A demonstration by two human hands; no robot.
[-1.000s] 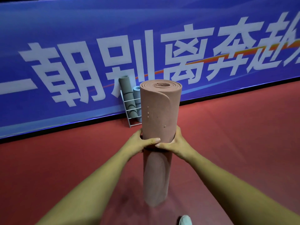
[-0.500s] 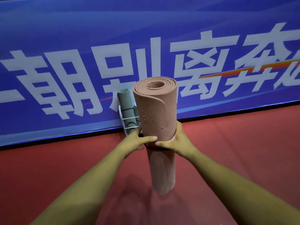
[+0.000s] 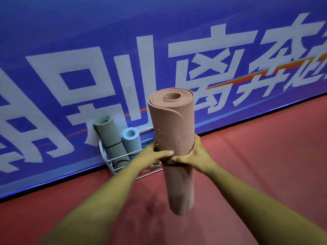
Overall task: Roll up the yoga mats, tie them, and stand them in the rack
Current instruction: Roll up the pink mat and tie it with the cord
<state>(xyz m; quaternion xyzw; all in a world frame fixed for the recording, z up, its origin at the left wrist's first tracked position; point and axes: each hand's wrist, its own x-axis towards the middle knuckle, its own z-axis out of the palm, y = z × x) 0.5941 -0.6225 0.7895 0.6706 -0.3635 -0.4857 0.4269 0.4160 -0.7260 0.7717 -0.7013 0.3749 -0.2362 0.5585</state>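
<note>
I hold a rolled pink yoga mat (image 3: 174, 131) upright in front of me, its lower end off the red floor. My left hand (image 3: 152, 154) and my right hand (image 3: 196, 155) clasp it around the middle from both sides. A dark band (image 3: 175, 164) circles the roll just below my thumbs. Behind and left of the mat stands a white wire rack (image 3: 113, 160) against the wall, holding a rolled grey-green mat (image 3: 113, 142) and a shorter light blue mat (image 3: 131, 142), both upright and leaning back.
A blue banner (image 3: 123, 50) with large white characters covers the wall behind the rack. The red floor (image 3: 265, 156) stretches to the right and toward me. Part of the rack's right side is hidden behind the pink mat.
I have come closer to the rack, which now looks larger and sits left of the pink mat. Both hands kept the same hold on the roll.
</note>
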